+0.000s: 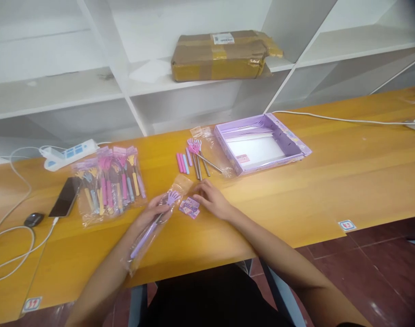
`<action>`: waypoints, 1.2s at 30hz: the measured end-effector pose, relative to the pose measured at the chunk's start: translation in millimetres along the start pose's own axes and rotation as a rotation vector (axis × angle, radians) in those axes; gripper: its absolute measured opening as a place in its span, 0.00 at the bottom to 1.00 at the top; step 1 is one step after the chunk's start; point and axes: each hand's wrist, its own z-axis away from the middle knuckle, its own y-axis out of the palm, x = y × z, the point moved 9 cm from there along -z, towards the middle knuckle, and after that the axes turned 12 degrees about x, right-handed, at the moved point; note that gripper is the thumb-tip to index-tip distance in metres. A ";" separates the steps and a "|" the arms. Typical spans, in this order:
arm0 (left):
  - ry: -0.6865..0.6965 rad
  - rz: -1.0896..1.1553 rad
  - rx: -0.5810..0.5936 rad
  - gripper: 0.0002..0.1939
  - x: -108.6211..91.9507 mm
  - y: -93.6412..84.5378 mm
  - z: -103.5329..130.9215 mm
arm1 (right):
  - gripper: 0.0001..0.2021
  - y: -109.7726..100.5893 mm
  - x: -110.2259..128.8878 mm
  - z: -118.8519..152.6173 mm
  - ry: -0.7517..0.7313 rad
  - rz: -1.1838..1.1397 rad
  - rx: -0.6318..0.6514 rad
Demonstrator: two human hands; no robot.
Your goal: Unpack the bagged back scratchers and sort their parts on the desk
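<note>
One lilac claw-headed scratcher (145, 238) in clear bag (182, 182), left hand (154, 210) gripping; right hand (213, 200) near cards (190, 207), grip unclear.

The printed purple cards (189, 208) are too small to read.

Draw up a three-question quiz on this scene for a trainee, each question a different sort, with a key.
1. Which hand holds the bagged purple scratcher?
2. True or false: the open purple box sits up on the shelf.
3. Which of these is nearest the right hand?
A. phone
B. small printed cards
C. power strip

Key:
1. The left hand.
2. False; it lies on the table.
3. B.
</note>
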 end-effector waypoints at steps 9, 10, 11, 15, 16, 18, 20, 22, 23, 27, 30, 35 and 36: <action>-0.120 -0.154 0.508 0.24 17.7 72.5 -0.4 | 0.29 -14.9 70.1 -16.5 -0.087 -0.115 0.026; -0.111 -0.165 0.534 0.25 17.9 74.2 0.3 | 0.29 -33.2 85.3 -17.7 -0.134 0.002 -0.073; -0.102 -0.176 0.552 0.25 18.1 74.8 0.5 | 0.29 -51.0 100.5 -17.9 -0.174 0.103 -0.169; -0.091 -0.183 0.581 0.27 18.2 73.8 -0.1 | 0.25 -83.6 152.4 -20.6 -0.301 0.314 -0.240; -0.093 -0.183 0.582 0.27 18.2 73.8 -0.1 | 0.24 -85.9 162.9 -19.8 -0.333 0.340 -0.232; -0.110 -0.205 0.577 0.28 18.9 74.1 0.1 | 0.23 -96.6 178.4 -12.8 -0.370 0.375 -0.314; -0.136 -0.249 0.569 0.28 20.8 74.3 0.8 | 0.22 -111.3 183.3 -4.4 -0.354 0.376 -0.430; -0.157 -0.289 0.558 0.28 22.8 74.0 1.4 | 0.21 -123.4 177.2 -0.6 -0.313 0.306 -0.481; -0.159 -0.296 0.551 0.28 23.3 73.8 1.5 | 0.21 -128.6 171.2 0.6 -0.300 0.230 -0.501; -0.137 -0.288 0.542 0.30 23.9 73.8 0.8 | 0.14 -113.5 145.0 -10.0 -0.282 -0.086 -0.319; -0.148 -0.298 0.570 0.31 27.3 75.8 0.6 | 0.15 -83.3 130.0 -21.2 -0.210 -0.073 -0.039; -0.194 -0.287 0.563 0.31 31.6 75.2 2.0 | 0.12 -163.9 84.3 -28.8 -0.134 -0.135 -0.426; -0.195 -0.278 0.555 0.31 31.4 74.8 2.2 | 0.10 -182.0 73.6 -34.4 -0.118 -0.099 -0.485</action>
